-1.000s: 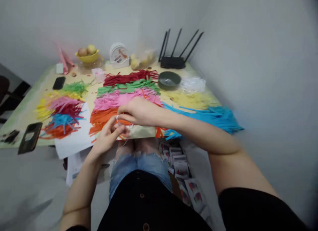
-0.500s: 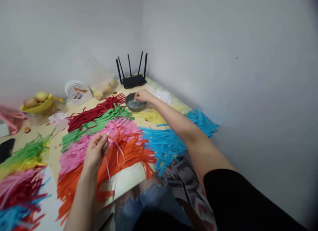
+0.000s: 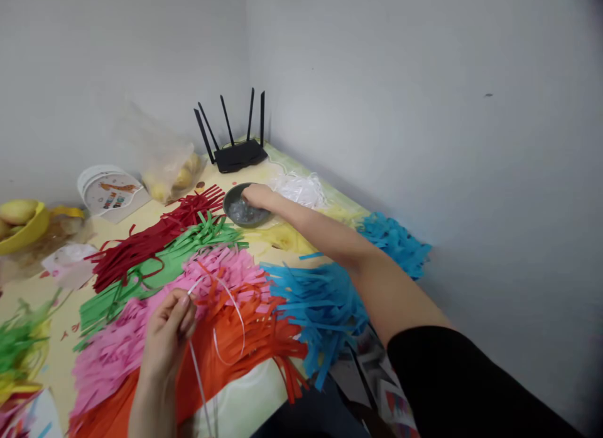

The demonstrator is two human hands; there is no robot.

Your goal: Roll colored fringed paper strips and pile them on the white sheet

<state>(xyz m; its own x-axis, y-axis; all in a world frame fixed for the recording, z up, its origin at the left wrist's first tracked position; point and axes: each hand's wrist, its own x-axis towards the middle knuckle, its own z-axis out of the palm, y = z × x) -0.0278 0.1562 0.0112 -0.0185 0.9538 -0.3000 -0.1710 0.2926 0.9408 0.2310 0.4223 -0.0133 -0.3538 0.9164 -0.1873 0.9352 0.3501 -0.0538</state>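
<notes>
My left hand [image 3: 170,318] pinches a thin white ribbon [image 3: 200,378] above the pink strips [image 3: 122,337]. One end of the ribbon loops out over the orange strips [image 3: 235,350], and the other hangs down toward my lap. Further back, my right hand [image 3: 258,197] reaches into a dark grey-green bowl [image 3: 229,215], its fingers bent down and drawn together. Small clear pieces [image 3: 242,210] lie in the bowl, too small to name. The right fingertips are partly hidden, and what they hold, if anything, does not show.
Dark red [image 3: 155,237], green [image 3: 174,259], blue [image 3: 325,300] and yellow strips [image 3: 282,237] cover the table. White shreds [image 3: 301,190] lie right of the bowl. A black router [image 3: 240,155] stands in the wall corner. Left are bagged fruit [image 3: 181,174] and a yellow fruit bowl [image 3: 35,230].
My right hand has gone from the bowl's rim down into it. The left hand still holds the ribbon and sits a little lower. The view has shifted to the right.
</notes>
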